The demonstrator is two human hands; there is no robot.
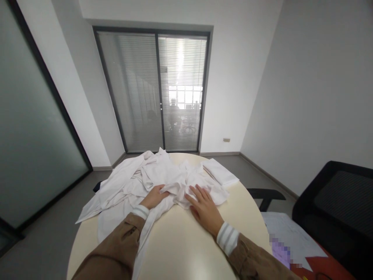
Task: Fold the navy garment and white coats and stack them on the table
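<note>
White, crumpled garments (128,182) lie heaped across the round table, with one edge hanging down toward me on the left. Their exact kind cannot be told from the folds. My left hand (154,197) is closed on a raised fold of a white garment (175,189), thumb on top and the other fingers partly hidden by the cloth. Resting on the same garment, my right hand (206,208) has its fingers spread and grips nothing. Beyond that hand, a flat, neatly folded white cloth (221,173) lies at the table's right edge.
The pale round table (186,245) shows its bare surface near me. A black mesh chair (335,194) stands at the right, beside papers (291,229) and a red surface. Behind the table is a glass partition with blinds (145,97).
</note>
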